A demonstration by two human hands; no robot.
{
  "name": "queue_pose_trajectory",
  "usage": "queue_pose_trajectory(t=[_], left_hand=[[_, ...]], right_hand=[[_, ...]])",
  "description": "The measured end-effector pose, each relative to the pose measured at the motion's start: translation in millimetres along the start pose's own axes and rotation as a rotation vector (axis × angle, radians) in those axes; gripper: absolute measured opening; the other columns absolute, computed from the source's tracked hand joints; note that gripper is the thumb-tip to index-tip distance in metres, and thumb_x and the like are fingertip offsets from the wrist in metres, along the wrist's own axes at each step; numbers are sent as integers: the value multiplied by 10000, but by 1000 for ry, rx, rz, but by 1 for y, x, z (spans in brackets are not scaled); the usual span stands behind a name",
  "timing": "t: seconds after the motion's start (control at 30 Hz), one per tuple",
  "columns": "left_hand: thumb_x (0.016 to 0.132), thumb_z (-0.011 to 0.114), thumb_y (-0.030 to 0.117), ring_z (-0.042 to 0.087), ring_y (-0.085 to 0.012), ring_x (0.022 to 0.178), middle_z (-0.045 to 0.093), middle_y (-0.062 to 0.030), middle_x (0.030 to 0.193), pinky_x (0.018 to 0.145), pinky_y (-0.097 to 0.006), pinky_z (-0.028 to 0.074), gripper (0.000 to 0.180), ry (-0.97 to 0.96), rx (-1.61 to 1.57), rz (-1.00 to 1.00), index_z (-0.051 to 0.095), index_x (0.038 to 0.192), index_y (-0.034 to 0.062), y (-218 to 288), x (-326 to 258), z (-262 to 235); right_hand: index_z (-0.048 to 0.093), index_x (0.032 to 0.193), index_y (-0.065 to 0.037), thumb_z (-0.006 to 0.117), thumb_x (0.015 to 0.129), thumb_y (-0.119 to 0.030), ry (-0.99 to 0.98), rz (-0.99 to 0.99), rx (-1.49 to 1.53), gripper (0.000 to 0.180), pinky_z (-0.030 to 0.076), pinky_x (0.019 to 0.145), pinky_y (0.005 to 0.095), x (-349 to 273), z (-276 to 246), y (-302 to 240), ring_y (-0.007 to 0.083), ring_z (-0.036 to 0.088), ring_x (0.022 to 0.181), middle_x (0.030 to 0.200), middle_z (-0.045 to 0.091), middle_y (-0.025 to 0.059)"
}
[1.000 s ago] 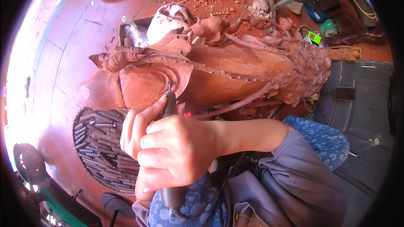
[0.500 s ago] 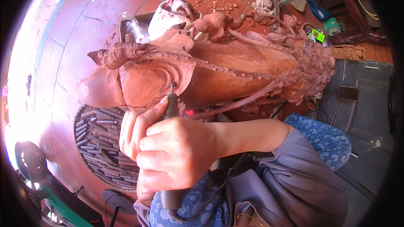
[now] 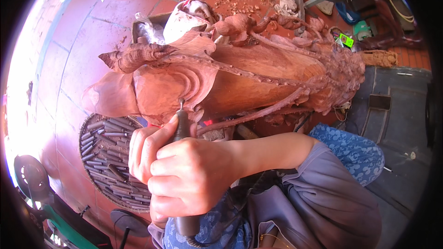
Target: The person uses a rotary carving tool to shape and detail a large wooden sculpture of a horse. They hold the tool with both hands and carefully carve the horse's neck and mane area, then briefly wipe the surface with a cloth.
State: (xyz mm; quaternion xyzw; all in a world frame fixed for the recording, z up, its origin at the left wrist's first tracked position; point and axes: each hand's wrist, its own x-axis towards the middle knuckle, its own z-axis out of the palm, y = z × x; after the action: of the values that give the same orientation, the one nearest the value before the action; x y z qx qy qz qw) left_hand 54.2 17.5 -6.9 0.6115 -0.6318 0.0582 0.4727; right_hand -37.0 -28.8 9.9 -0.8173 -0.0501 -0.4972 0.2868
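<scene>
A dark, cylindrical rotary carving tool [image 3: 182, 124] stands between my hands, its small metal bit meeting the curved grooves of a large reddish wood carving [image 3: 263, 87]. My right hand [image 3: 191, 177] wraps round the tool's body, its forearm coming in from the right. Just beyond it on the left, my left hand [image 3: 146, 150] closes on the same tool, with the thumb up along its front end. A braided cord leaves the tool's rear end near my lap. Knobbly carved stems run along the carving, and its right end is densely carved.
Below the carving's left end lies a round basket [image 3: 110, 166] full of dark chisel-like rods. A box [image 3: 138, 30] with plastic and a white cloth bundle [image 3: 184, 20] sit behind. Wood chips [image 3: 226, 0] litter the tiled floor. A dark panel [image 3: 406, 124] lies at right.
The tool's bit has shifted slightly left and down along the grooved edge. Both hands have moved a little with it, still gripping.
</scene>
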Motion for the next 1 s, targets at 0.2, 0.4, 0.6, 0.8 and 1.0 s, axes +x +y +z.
queue_pose_trajectory(t=[0.2,0.4,0.6,0.8,1.0], left_hand=[[706,850,235,592,-208,561,659,-49,694,564,-322,481,285,-85,-7,-20,729,861,29,5,7,6],[718,822,228,597,-210,588,679,-45,735,601,-323,486,262,-78,-27,-70,733,870,35,3,5,11],[708,746,186,596,-213,596,690,-59,764,625,-342,484,259,-79,5,-56,735,910,25,-9,-12,0],[678,814,184,592,-215,590,662,-60,720,593,-350,475,306,-73,-60,-66,732,925,24,-13,-15,-5],[664,883,160,578,-220,573,636,-70,689,548,-327,456,314,-61,2,-80,709,879,12,-5,-9,-9]], right_hand=[[547,660,-90,725,716,-223,-31,27,-15,229,383,486,292,-2,-18,6,167,511,578,657,476,13],[558,669,-98,728,638,-284,-84,65,-58,254,478,600,321,-2,-22,6,201,577,672,672,545,29],[526,666,-105,717,679,-213,-56,4,-66,220,399,510,271,-1,-9,5,150,524,597,676,492,0],[505,645,-102,679,631,-206,-83,-9,-71,203,401,510,270,-1,-2,4,148,503,588,662,450,-4],[494,633,-98,669,605,-198,-10,-10,17,204,400,504,275,-2,9,3,151,500,589,660,443,0]])
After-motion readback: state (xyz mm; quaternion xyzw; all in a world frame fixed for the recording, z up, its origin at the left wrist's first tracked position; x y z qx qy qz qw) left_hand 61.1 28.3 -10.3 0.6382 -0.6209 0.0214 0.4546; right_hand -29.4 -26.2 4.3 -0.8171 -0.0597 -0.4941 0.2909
